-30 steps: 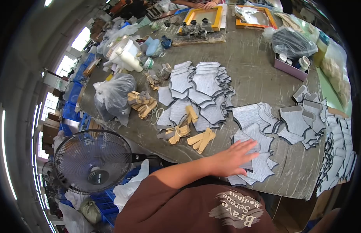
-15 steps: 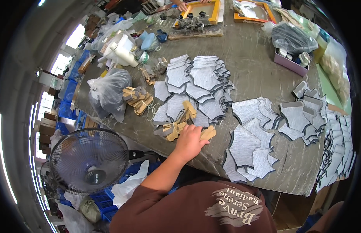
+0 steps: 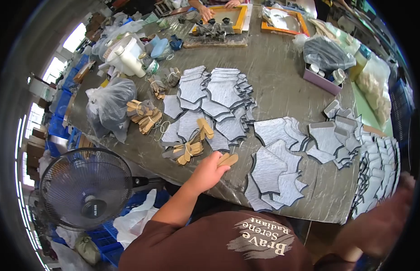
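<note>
My left hand (image 3: 207,171) is closed round a few flat tan strips (image 3: 227,159) with rounded ends, which stick out past the fingers over the near table edge. Just left of it lies a banded bundle of tan strips (image 3: 190,150), with loose strips (image 3: 204,129) above. Beyond the hand are stacks of grey, black-edged shaped pieces (image 3: 228,88); to its right lies another overlapping pile of grey pieces (image 3: 274,169). My right arm (image 3: 377,223) is a brown smear at the lower right, and its fingers cannot be made out.
A black fan (image 3: 88,187) stands left of the table. A filled plastic bag (image 3: 111,106), a white bucket (image 3: 122,56) and a purple box (image 3: 322,81) sit on the tabletop. More grey pieces (image 3: 377,169) line the right side. Another person's hands (image 3: 206,12) touch a yellow frame (image 3: 240,20).
My left hand has drawn back from the banded bundle toward the table edge, carrying the tan strips. My right arm has swung into view at the lower right. The whole view has shifted slightly.
</note>
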Action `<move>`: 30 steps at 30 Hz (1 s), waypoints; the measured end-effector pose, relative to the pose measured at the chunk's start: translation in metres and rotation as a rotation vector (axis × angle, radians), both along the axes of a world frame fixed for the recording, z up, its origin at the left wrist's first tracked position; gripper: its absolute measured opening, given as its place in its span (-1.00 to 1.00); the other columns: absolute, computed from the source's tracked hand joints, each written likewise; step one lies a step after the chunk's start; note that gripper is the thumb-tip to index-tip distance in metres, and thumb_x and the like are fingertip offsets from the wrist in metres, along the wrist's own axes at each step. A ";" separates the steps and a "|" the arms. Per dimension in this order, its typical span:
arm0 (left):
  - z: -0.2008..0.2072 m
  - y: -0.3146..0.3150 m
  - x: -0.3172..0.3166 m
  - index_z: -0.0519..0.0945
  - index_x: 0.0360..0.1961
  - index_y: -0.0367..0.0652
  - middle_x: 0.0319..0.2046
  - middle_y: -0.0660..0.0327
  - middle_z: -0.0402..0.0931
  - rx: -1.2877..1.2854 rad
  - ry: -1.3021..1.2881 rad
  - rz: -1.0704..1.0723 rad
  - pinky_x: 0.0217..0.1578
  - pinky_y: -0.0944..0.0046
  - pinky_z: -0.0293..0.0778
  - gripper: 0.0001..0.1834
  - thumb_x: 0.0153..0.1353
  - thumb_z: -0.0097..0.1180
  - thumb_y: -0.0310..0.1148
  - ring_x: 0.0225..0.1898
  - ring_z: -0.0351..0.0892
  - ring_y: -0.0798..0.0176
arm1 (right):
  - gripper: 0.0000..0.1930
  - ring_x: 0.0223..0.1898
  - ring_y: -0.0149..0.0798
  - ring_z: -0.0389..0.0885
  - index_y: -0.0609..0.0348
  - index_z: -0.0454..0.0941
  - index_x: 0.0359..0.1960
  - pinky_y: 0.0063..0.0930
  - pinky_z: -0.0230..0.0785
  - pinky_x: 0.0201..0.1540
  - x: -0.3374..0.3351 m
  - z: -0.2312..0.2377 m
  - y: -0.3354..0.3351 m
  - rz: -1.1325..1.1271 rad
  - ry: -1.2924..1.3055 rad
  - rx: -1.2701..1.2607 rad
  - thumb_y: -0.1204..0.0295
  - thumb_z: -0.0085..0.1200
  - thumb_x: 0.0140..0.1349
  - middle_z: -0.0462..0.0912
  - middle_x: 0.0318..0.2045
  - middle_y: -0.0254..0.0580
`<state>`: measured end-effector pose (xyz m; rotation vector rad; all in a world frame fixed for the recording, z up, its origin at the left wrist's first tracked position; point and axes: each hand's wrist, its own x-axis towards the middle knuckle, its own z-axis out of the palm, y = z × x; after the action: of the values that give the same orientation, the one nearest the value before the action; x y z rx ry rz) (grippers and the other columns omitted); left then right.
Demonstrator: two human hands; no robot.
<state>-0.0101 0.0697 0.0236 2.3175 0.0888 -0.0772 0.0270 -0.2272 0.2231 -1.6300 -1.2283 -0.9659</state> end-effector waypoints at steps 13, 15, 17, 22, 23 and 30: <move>-0.008 0.037 -0.026 0.39 0.03 -0.38 -0.38 0.13 0.56 -1.216 0.519 0.139 -0.49 0.34 0.48 -0.57 0.17 0.18 -0.43 -0.52 0.55 0.32 | -0.85 -0.29 -0.23 0.42 0.15 0.48 -0.37 -0.33 0.29 -0.19 0.007 -0.200 0.135 0.059 0.143 -0.966 0.39 -0.03 0.04 0.44 -0.38 -0.21; -0.013 0.048 -0.026 0.43 -0.02 -0.33 -0.36 0.14 0.57 -0.625 -0.008 0.230 -0.44 0.34 0.48 -0.60 0.15 0.21 -0.39 -0.48 0.56 0.35 | -0.90 -0.29 -0.19 0.44 0.12 0.45 -0.41 -0.35 0.29 -0.24 0.006 -0.212 0.144 -0.082 0.272 -0.900 0.40 -0.04 0.05 0.43 -0.40 -0.21; 0.009 0.049 -0.007 0.53 -0.15 -0.21 -0.32 0.11 0.51 0.106 -0.379 0.172 -0.30 0.22 0.45 -0.60 -0.06 0.33 -0.42 -0.32 0.51 0.13 | -0.91 -0.29 -0.18 0.46 0.10 0.43 -0.40 -0.35 0.30 -0.23 0.000 -0.223 0.150 -0.192 0.266 -0.961 0.41 -0.05 0.06 0.43 -0.40 -0.23; 0.009 0.043 0.039 0.58 -0.20 -0.10 -0.21 0.19 0.47 0.601 -0.571 -0.035 -0.11 0.14 0.27 -0.66 -0.11 0.25 -0.45 -0.19 0.40 0.11 | -0.90 -0.28 -0.17 0.47 0.12 0.40 -0.38 -0.34 0.35 -0.24 0.002 -0.226 0.158 -0.178 0.396 -0.972 0.44 -0.07 0.04 0.45 -0.39 -0.21; -0.001 0.049 0.043 0.58 -0.20 -0.10 -0.21 0.19 0.47 0.598 -0.575 -0.030 -0.11 0.14 0.27 -0.66 -0.11 0.25 -0.45 -0.19 0.40 0.11 | -0.89 -0.29 -0.15 0.48 0.12 0.39 -0.38 -0.32 0.37 -0.24 0.000 -0.224 0.158 -0.170 0.423 -0.928 0.46 -0.07 0.03 0.44 -0.39 -0.20; -0.014 0.073 0.055 0.61 -0.30 -0.25 -0.35 0.17 0.57 0.124 -0.847 -0.058 -0.30 0.23 0.44 -0.69 -0.13 0.11 -0.74 -0.36 0.54 0.16 | -0.93 -0.54 -0.20 0.48 0.22 0.31 -0.24 -0.37 0.30 -0.50 0.011 -0.219 0.141 -0.002 1.324 -0.463 0.59 -0.17 0.25 0.54 -0.47 -0.17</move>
<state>0.0451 0.1429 0.0096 2.2853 -0.4100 0.8906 0.0377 -0.0867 0.0037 -2.0082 -0.4798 0.5017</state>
